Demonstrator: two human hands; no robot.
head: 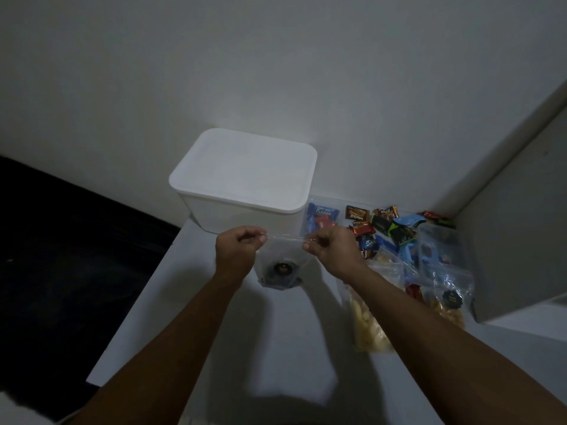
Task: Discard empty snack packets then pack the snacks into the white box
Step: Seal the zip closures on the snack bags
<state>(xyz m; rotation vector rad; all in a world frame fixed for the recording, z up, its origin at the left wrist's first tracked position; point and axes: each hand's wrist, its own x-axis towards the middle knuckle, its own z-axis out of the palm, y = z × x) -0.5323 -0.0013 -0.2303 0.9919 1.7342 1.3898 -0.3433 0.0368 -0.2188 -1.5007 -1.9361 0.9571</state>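
A clear plastic zip packet point(280, 266) with a round dark label hangs above the white table point(276, 348), stretched between my hands. My left hand point(237, 253) pinches its top left corner and my right hand point(333, 250) pinches its top right corner. Just behind them stands the white box point(245, 182) with its lid on, against the wall. To the right lie several small wrapped snacks point(380, 223) and clear bags of yellow chips point(368, 320).
A blue wrapped snack point(320, 217) in a clear sleeve lies beside the box. A grey wall or cabinet side point(521, 240) closes the right. A dark surface point(61, 256) lies left of the table's edge.
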